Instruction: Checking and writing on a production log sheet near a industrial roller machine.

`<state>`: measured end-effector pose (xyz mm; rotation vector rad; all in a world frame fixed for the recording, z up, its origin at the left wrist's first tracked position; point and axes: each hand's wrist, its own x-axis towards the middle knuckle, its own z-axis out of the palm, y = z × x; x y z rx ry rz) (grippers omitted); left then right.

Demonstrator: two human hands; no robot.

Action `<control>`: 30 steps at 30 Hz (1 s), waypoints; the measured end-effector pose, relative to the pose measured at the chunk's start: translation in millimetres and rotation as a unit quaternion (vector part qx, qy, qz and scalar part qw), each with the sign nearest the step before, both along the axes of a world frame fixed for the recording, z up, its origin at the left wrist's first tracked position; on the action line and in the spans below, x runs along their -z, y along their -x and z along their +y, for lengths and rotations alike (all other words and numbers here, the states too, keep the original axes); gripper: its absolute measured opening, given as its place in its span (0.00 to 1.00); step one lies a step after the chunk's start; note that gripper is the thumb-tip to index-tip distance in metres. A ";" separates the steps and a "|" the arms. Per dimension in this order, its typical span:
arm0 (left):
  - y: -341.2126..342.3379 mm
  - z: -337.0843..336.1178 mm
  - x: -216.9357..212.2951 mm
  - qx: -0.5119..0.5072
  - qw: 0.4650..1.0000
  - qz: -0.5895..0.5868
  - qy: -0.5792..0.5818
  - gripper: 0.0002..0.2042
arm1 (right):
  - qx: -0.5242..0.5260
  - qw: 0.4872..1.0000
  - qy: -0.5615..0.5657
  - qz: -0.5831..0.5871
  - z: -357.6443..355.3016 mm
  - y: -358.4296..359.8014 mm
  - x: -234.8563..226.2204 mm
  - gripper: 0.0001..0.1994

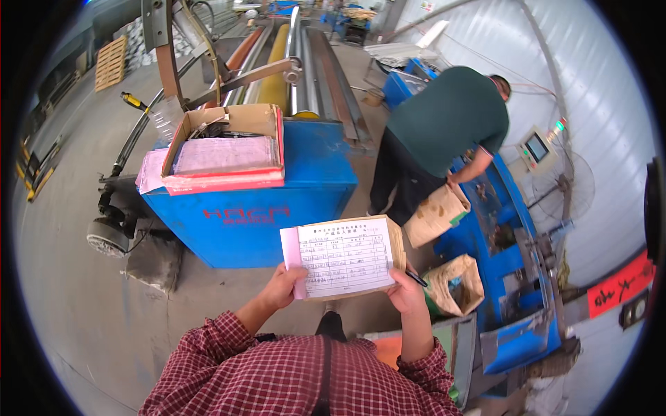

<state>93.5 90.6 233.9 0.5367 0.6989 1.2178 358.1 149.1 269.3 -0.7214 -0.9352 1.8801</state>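
Note:
Held up in front of my body is a pad of printed forms with handwriting in its table and a pink strip along its left edge. My left hand is closed on the pad's lower left corner, thumb on the pink strip. At the lower right edge my right hand grips the pad with the thumb on top. A black pen sticks out to the right from among that hand's fingers. The pad's underside and the fingers beneath it are hidden.
A blue machine cabinet stands ahead, bearing an open cardboard box with pink paper and dark tools. At right a person in a dark green shirt bends over a sack beside blue machinery. Another open sack stands nearer me.

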 end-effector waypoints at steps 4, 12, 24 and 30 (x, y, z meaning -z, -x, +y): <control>-3.9 52.1 5.4 -0.089 0.996 0.014 -0.012 0.19 | 0.052 0.995 -0.031 -0.081 87.5 26.5 -7.6 0.24; -24.0 143.5 -7.2 -0.267 0.962 0.052 -0.031 0.18 | -0.102 0.975 -0.150 -0.127 262.2 76.1 -45.7 0.19; 14.7 126.2 -37.7 -0.373 0.716 0.586 -0.069 0.06 | -0.218 0.847 -0.346 -0.340 383.8 145.0 20.6 0.18; 33.1 172.6 -95.7 -0.455 0.405 0.792 -0.049 0.16 | -0.172 0.823 -0.420 -0.343 379.6 163.0 6.5 0.17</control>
